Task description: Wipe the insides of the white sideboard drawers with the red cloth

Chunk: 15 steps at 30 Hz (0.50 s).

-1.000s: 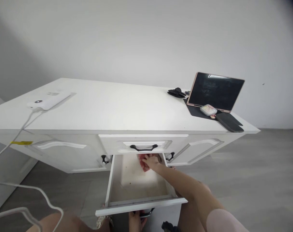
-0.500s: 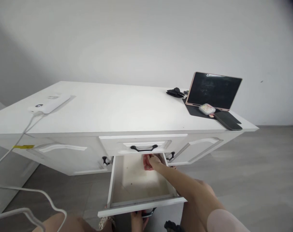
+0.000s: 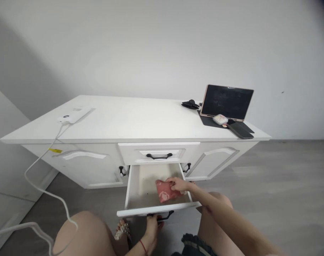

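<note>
A plain white wall and grey floor frame a long white cabinet (image 3: 130,122) whose lower drawer (image 3: 158,209) is pulled open.

A small red patterned cloth pouch (image 3: 166,191) is gripped at its right edge by the right hand (image 3: 180,184), inside the open white drawer, towards its front right. The black curved drawer handle (image 3: 162,216) below the drawer front is grasped from underneath by the left hand (image 3: 152,227). Above, a shut upper drawer with a black handle (image 3: 159,156) is seen. On the cabinet top, a white device with a trailing white cable (image 3: 75,115) is placed at the left; at the right, a propped dark tablet (image 3: 226,102), a small white case (image 3: 220,119), a black phone (image 3: 240,130) and a black hair clip (image 3: 190,104) are set near one another.
</note>
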Motion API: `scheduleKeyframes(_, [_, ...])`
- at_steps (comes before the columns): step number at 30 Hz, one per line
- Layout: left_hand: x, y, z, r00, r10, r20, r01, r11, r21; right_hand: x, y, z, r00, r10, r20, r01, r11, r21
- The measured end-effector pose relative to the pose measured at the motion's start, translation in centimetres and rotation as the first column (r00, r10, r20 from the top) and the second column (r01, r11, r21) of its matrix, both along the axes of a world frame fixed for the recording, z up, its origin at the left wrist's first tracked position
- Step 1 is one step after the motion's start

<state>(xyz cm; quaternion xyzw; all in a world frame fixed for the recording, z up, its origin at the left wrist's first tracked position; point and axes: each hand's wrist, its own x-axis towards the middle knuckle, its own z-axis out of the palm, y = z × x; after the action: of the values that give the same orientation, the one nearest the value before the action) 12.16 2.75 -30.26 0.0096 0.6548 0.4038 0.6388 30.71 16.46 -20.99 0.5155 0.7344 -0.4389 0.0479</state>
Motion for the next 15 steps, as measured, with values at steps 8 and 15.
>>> scheduleKeyframes(8, [-1.2,0.7,2.0,0.99,-0.029,0.139,0.012,0.993,0.12,3.7,-9.2,6.6,0.955,-0.221,-0.196,0.291,0.823,0.488])
scheduleKeyframes(15, [-2.7,1.0,2.0,0.947,-0.045,0.318,-0.028,0.975,0.221,0.5,-14.0,-1.0,0.889,-0.447,-0.099,0.361,0.551,0.753])
